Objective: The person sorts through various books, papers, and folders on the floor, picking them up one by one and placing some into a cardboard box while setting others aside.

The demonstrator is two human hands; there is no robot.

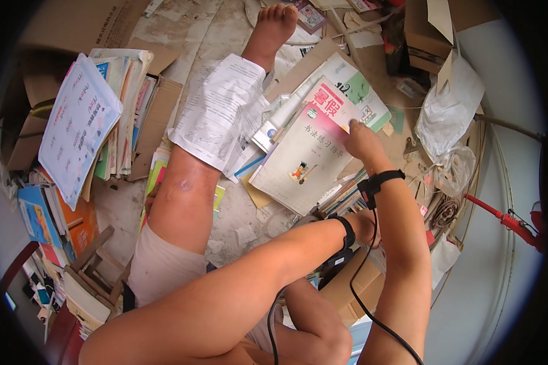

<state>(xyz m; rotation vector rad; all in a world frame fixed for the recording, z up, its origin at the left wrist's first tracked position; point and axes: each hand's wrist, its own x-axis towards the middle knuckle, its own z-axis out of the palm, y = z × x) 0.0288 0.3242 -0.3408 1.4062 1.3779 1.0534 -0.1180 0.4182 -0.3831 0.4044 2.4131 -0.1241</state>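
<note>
My right hand (365, 140) has its fingers at the upper right corner of a grey-white booklet (297, 159) with a cartoon figure on the cover, and seems to grip it there. Under that lies a pink-and-white booklet (328, 98), overlapping a green-and-white one (347, 75). My left hand (366, 226) is lower down, beside a row of thin books (347, 194); my right forearm and a cable partly hide it, and its fingers are unclear. Printed paper sheets (223, 109) lie over the shin of an outstretched bare leg (182, 196).
Books and papers (123, 109) lean in a pile at the left, a light-blue printed sheet (80, 132) in front. Cardboard boxes (429, 41), a plastic bag (452, 109) and a red metal arm (497, 212) are at the right. A wooden stool (98, 264) stands lower left. Black cables hang from my wrist straps.
</note>
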